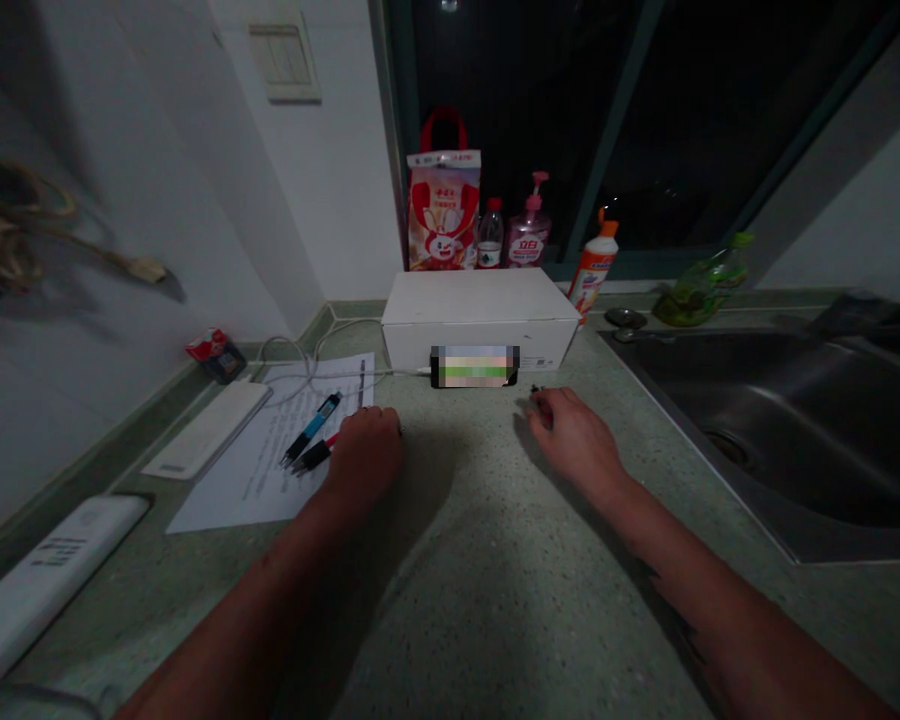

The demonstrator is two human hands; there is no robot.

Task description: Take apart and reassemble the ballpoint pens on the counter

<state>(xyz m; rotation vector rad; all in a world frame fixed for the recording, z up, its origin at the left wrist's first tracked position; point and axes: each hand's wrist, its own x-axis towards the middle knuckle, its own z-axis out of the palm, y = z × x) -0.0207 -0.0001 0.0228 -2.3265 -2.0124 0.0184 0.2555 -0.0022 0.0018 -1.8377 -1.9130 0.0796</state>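
Observation:
My left hand [367,450] is closed over the counter at the right edge of a printed sheet [262,470]. A tiny dark bit shows by its fingertips; I cannot make out what it is. Beside this hand lie a blue-and-black pen [313,427] and a black pen with a red part [313,456], whose far end the hand hides. My right hand [576,435] rests with fingers curled together, and a small dark object shows at its fingertips, too small to name. Between and beyond the hands, a phone [474,368] leans sideways against a white box [480,300].
A white cable [405,372] runs from the phone leftward. On the left are a white power bank-like slab [208,428] and a long white device [60,570]. The steel sink [810,400] lies right. Behind stand a pump bottle [529,235] and an orange-capped bottle [595,268].

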